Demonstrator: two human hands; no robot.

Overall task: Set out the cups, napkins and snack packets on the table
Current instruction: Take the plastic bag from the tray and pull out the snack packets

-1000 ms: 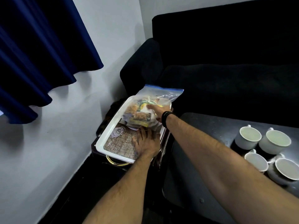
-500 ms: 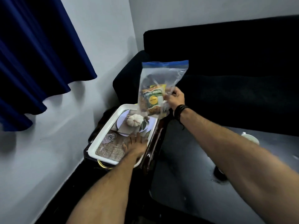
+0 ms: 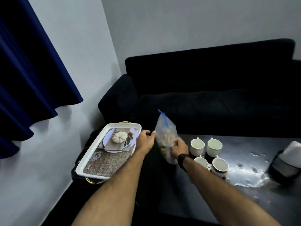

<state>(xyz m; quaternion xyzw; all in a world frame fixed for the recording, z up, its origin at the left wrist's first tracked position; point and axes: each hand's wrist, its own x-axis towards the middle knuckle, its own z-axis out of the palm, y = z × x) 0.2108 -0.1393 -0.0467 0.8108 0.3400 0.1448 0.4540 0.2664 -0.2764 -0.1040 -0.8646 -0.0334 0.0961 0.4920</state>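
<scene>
A clear zip bag (image 3: 166,136) with a blue seal holds snack packets and hangs upright over the left end of the dark table (image 3: 211,201). My right hand (image 3: 179,148) grips its lower right side. My left hand (image 3: 146,141) has curled fingers pinching the bag's left edge, beside the tray's right rim. Several white cups (image 3: 197,145) stand in a cluster on the table just right of the bag. White napkins (image 3: 295,146) sit in a dark holder (image 3: 286,168) at the table's right end.
A white tray (image 3: 96,157) with a printed pumpkin picture rests on a low stand to the left of the table. A black sofa (image 3: 211,95) runs behind the table. A blue curtain (image 3: 29,79) hangs on the left wall. The tabletop shows shiny wet-looking marks.
My right hand has carried the bag from above the tray rightward and down to the table's left end. My left hand left the tray floor and rose to the bag's edge.
</scene>
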